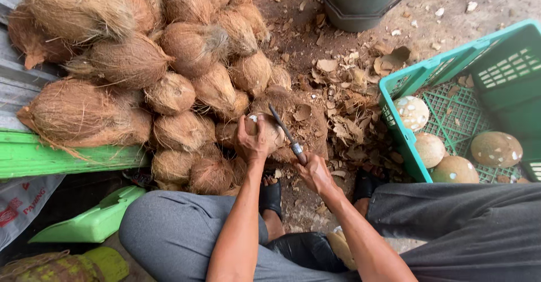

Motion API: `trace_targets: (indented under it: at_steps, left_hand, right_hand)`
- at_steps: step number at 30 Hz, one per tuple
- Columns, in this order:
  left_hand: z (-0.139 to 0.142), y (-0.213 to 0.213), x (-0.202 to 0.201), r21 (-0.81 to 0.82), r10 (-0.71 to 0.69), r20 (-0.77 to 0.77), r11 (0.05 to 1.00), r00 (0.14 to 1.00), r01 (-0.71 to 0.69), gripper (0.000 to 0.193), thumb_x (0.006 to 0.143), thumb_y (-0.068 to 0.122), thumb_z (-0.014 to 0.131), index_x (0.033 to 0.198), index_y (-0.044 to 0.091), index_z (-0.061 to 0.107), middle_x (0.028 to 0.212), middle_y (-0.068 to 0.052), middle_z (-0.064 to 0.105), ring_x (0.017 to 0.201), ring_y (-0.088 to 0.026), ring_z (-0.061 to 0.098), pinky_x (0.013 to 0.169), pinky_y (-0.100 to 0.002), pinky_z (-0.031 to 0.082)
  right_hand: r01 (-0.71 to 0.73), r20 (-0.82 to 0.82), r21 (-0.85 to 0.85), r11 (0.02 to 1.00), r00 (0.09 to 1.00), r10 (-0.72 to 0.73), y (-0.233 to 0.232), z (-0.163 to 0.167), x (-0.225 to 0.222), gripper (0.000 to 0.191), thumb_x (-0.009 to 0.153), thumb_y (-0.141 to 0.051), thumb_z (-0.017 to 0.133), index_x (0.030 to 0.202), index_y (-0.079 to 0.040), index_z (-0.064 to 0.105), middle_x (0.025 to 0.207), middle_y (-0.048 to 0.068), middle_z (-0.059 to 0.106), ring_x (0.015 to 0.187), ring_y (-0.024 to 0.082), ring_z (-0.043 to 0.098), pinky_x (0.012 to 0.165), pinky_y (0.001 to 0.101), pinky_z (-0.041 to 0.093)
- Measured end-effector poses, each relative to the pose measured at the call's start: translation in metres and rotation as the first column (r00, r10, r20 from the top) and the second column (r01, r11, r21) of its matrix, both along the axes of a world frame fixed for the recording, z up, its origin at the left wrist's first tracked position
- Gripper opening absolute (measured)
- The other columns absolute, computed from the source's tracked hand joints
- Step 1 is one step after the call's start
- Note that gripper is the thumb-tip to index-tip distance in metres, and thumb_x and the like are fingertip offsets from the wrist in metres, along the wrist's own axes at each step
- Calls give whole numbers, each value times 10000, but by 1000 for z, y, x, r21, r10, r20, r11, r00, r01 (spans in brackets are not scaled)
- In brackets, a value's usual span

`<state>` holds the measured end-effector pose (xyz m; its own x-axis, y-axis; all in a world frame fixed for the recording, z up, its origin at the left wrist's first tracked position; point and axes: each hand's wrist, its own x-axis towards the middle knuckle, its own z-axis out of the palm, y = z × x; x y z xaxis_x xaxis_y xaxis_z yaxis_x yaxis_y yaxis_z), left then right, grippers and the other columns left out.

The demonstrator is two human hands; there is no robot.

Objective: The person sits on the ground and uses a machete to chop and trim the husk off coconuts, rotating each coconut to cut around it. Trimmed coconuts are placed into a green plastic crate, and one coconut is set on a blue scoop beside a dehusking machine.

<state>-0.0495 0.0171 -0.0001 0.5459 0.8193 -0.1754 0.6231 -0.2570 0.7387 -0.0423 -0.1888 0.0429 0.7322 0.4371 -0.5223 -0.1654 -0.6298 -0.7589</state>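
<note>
The person's knees are cut off at the bottom edge. The left hand [252, 142] grips a husked coconut [265, 131], hiding its near side; the right hand [315, 172] clasps a knife [287, 135] laid on it. At far left lies a white printed bag [22, 203]. Beyond, the coconut pile [158, 62] crowds left, a green crate [451, 85] right, with littered ground between.

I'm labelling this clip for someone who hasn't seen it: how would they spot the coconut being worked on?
Find the big coconut pile. At its near edge, the left hand grips one coconut. Unlike its neighbours, it has the blade of the right hand's knife across it.
</note>
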Motion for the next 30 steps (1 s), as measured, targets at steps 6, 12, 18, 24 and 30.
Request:
trace_targets:
  at_steps: [6,12,18,24,30]
  left_hand:
    - [-4,22,-1,117,-149,145,984,978,132,949,849,788,524,1432,41,560,1387,-196,630,1232,-320,645,990,-479,547]
    - [13,29,3,-21,-141,221,989,965,149,933,808,714,641,1486,96,470,1481,-215,507,1328,-350,565,1032,-528,538]
    - [33,-7,-5,270,-127,-51,953,991,136,1201,591,599,952,1540,164,358,1524,-232,357,1370,-415,423,1071,-675,389]
    - [49,17,-7,-318,-94,275,930,957,183,1055,520,592,863,1412,170,490,1342,-151,567,1092,-327,697,866,-504,614]
    - [27,15,17,66,-106,6,992,994,105,874,652,719,770,1331,186,625,1275,-121,654,1017,-258,700,807,-427,589]
  right_hand:
    - [-127,-154,-31,991,981,121,-32,-26,31,447,953,-437,694,817,-27,580,675,60,562,584,196,502,551,427,463]
    - [-123,-62,-63,990,991,119,-33,-37,29,482,928,-477,715,768,-61,532,604,68,531,538,178,501,544,405,433]
    - [9,-124,-43,999,992,-15,-15,-24,13,426,956,-449,674,755,-99,535,617,23,527,516,159,468,505,400,422]
    - [359,-197,86,929,920,-338,-19,14,27,329,950,-407,639,778,-132,580,600,9,523,475,139,451,444,358,403]
    - [326,-94,161,932,945,-314,-25,37,29,384,955,-390,684,748,-101,539,589,-5,476,484,120,441,453,345,381]
